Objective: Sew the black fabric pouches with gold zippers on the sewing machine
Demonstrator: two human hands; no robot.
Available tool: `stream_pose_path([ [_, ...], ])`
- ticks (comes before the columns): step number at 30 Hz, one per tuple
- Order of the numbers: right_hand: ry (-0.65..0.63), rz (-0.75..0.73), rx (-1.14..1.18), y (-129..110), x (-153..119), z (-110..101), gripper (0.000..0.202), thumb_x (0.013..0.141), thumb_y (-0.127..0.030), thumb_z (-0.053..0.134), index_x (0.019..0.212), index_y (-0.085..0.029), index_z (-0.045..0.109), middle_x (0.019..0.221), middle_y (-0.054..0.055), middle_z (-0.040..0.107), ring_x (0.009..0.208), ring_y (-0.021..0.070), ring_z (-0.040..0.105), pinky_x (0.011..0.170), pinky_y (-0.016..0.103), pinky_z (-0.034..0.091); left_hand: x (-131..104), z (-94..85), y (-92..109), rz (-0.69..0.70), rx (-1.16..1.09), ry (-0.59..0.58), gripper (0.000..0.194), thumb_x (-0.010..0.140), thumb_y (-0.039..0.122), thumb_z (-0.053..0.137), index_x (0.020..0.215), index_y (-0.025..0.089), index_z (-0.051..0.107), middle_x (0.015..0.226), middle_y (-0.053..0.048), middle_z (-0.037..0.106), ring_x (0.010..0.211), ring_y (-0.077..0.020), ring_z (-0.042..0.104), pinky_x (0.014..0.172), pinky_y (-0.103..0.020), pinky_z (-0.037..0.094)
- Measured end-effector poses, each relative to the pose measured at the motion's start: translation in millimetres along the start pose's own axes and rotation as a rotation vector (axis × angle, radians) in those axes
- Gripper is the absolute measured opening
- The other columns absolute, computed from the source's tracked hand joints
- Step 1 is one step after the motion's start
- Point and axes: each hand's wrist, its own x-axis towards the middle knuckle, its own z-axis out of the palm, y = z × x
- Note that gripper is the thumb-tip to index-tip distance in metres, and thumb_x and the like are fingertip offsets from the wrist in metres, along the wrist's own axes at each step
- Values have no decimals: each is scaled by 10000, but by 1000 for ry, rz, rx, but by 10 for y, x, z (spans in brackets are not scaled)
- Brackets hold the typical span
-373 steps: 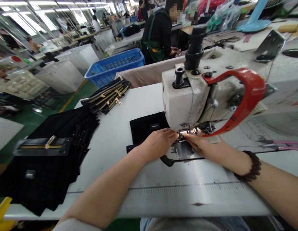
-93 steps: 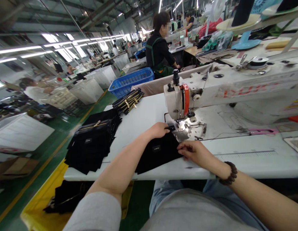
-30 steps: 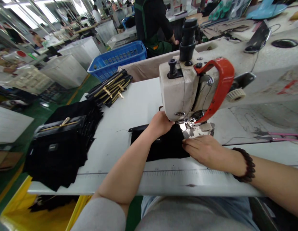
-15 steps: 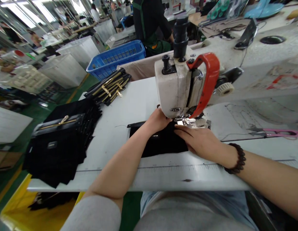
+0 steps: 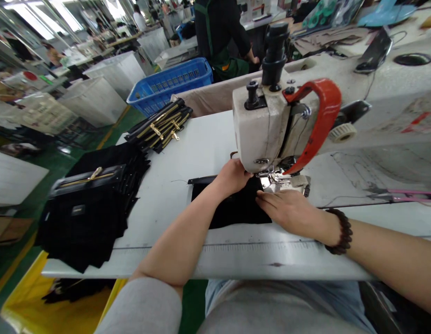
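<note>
Lying under both hands (image 5: 257,195): black fabric piece (image 5: 236,211)

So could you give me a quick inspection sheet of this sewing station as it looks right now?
Surface: white worktable with a printed ruler strip along its near edge.
Job's things: flat black fabric piece lying by the presser foot of the off-white sewing machine with a red guard.
Clutter: stack of black fabric pieces with a gold zipper on top; bundle of black and gold zipper strips; pink thread snips.
Hands: left hand presses the fabric's far edge beside the machine; right hand lies flat, fingers on the fabric's right edge.
Cables: nothing seen.
Surroundings: blue plastic crate; a person in a green apron at the next table.
</note>
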Motion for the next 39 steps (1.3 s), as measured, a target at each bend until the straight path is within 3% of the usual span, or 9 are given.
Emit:
stream_pose_path([
  [11, 48, -28, 14, 1, -8, 3, 326, 812, -2, 340, 910, -43, 648, 925, 183, 666, 716, 192, 643, 568, 295, 518, 14, 29, -56, -8, -52, 9, 173, 786, 136, 568, 933, 122, 657, 1046, -97, 655, 931, -228, 621, 831, -307, 496],
  [19, 31, -7, -59, 17, 9, 35, 332, 807, -5, 338, 905, -66, 650, 923, 162, 673, 613, 167, 622, 503, 279, 482, 72, 28, -96, 23, -84, 20, 193, 786, 120, 558, 957, 128, 647, 1061, -94, 650, 1021, -235, 587, 913, -331, 451],
  [26, 85, -18, -5, -19, 2, -15, 333, 830, -20, 329, 883, -67, 653, 908, 141, 683, 658, 166, 640, 532, 267, 501, 64, 10, -109, 66, -128, -3, 205, 765, 132, 598, 963, 116, 648, 1046, -94, 657, 1012, -237, 592, 933, -331, 441],
  [39, 32, 98, 17, 11, 7, 83, 259, 841, -62, 401, 916, -76, 648, 936, 132, 683, 673, 162, 640, 552, 270, 486, 150, 49, -163, 60, -52, 30, 222, 788, 103, 511, 960, 140, 647, 1055, -99, 649, 1050, -233, 574, 912, -312, 452],
])
